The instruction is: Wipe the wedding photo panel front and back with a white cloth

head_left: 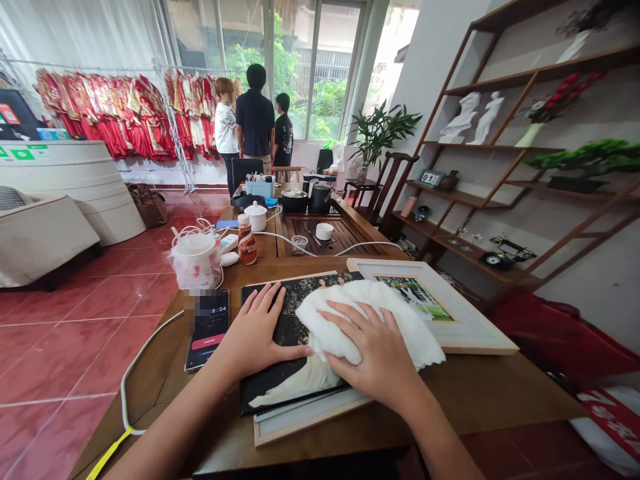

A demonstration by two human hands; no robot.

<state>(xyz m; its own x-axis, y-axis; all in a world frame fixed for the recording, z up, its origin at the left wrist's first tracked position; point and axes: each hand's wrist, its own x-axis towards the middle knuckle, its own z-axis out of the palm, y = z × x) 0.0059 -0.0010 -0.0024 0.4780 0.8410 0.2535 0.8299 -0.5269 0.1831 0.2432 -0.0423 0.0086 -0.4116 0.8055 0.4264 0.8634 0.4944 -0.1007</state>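
Observation:
A dark photo print [280, 373] lies on a light wooden frame [300, 420] at the near end of the wooden table [480, 393]. My left hand [255, 330] rests flat on the print's left part, fingers spread. My right hand [377, 350] presses a white cloth [367, 317] onto the print's right part, fingers spread over the cloth. A second white-framed picture [450, 307] lies just right of the cloth.
A phone [209, 328] with a cable lies left of the print. Behind stand a bagged white pot [195, 257], a brown bottle [247, 241] and a tea tray [325, 230]. Three people [255, 120] stand by the far window. Shelves [500, 167] line the right wall.

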